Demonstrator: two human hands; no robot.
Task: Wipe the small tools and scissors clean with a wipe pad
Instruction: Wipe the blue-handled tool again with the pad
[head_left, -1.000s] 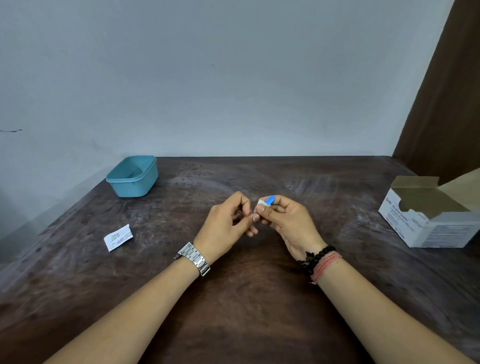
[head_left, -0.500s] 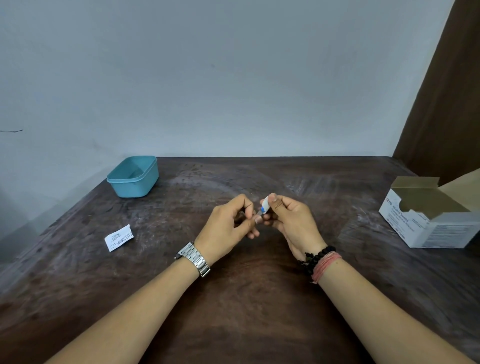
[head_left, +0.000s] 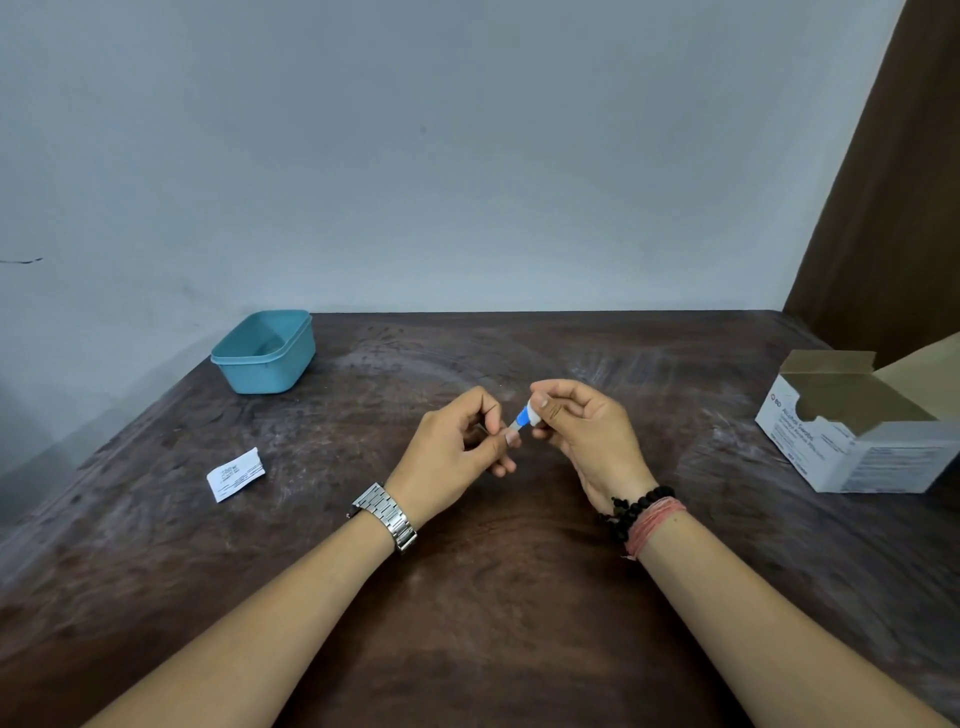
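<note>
On the open white cardboard box (head_left: 852, 447) at my right I read "BD" and "Alcohol Swabs"; its smaller lines blur. The small white paper packet (head_left: 236, 474) carries print too fine to read.

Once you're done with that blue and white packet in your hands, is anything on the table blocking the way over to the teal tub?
Nothing visible does. The blue and white packet is pinched between the left hand and right hand. The table is bare towards the teal tub; the paper wrapper lies nearer, off that line.
</note>
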